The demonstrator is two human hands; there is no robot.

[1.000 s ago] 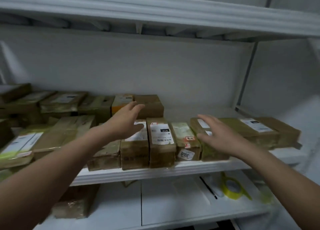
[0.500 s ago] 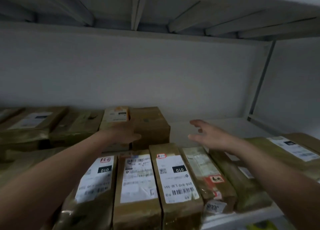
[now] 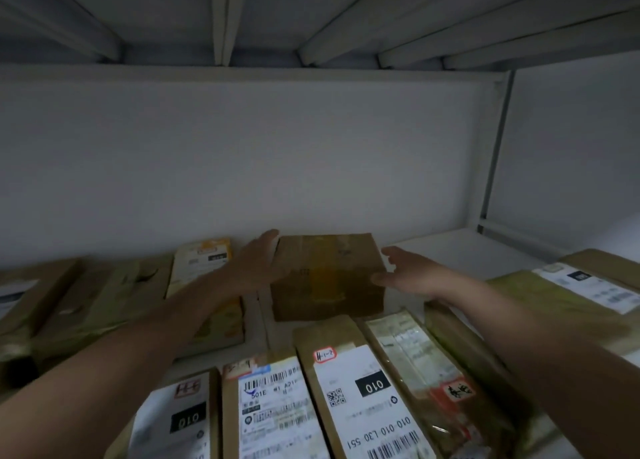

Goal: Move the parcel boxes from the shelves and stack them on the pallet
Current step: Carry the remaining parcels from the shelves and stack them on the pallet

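Both hands reach deep into the shelf (image 3: 450, 250), flanking a plain brown parcel box (image 3: 329, 278). The box sits at the back, in the middle of the frame, near the white rear panel. The left hand (image 3: 258, 261) is flat, fingers straight and together, laid along the box's left side. The right hand (image 3: 410, 275) is spread, with the thumb at the box's near right corner and the fingers reaching along its right edge. Whether it presses the cardboard or is only just beside it cannot be told. Neither hand curls round anything and the box rests on the shelf. I judge this the start of a two-handed pick-up, not yet a lift.

Much of the task seems left to do. A front row of labelled parcels (image 3: 363, 396) fills the lower frame. A yellow-labelled parcel (image 3: 204, 261) lies just left of the box, partly under the left forearm. A dim group of parcels (image 3: 69, 296) lies at the left edge and taped parcels (image 3: 571, 285) at the right edge. The pallet is out of view, so how many boxes are stacked there cannot be told.
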